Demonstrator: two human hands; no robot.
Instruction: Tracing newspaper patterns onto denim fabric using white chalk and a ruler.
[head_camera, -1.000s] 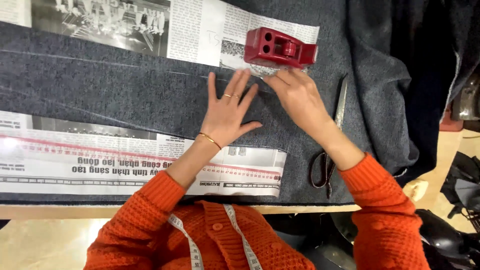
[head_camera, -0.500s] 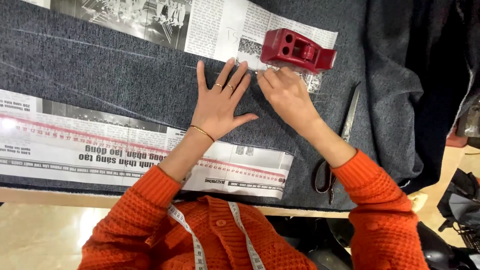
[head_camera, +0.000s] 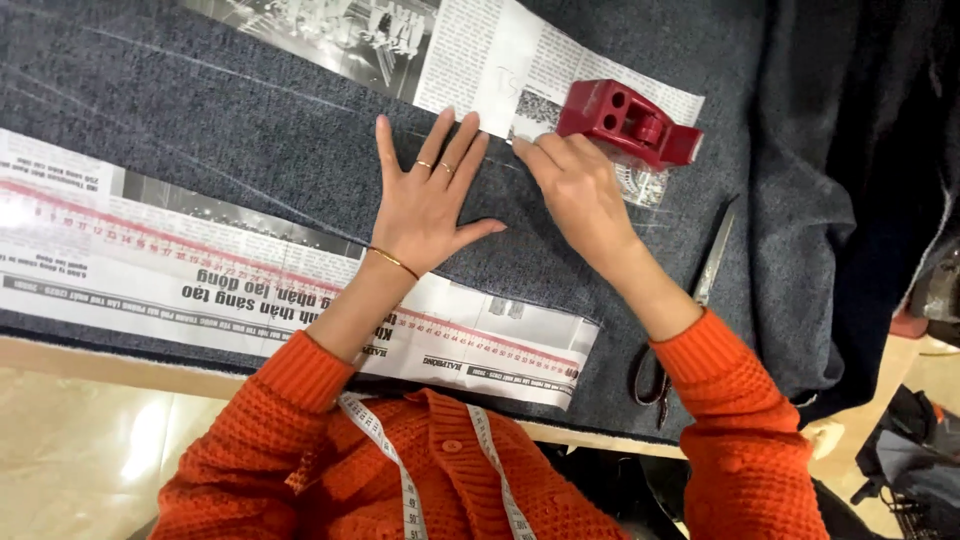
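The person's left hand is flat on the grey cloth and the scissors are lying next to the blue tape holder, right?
Not quite: the tape dispenser is red, not blue, as the head view shows. The left hand does lie flat on the grey fabric, and the scissors lie nearby.

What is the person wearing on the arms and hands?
Both arms have chunky orange knit sleeves. The left hand has two thin gold rings and a thin gold bracelet at the wrist. The right hand shows no jewellery.
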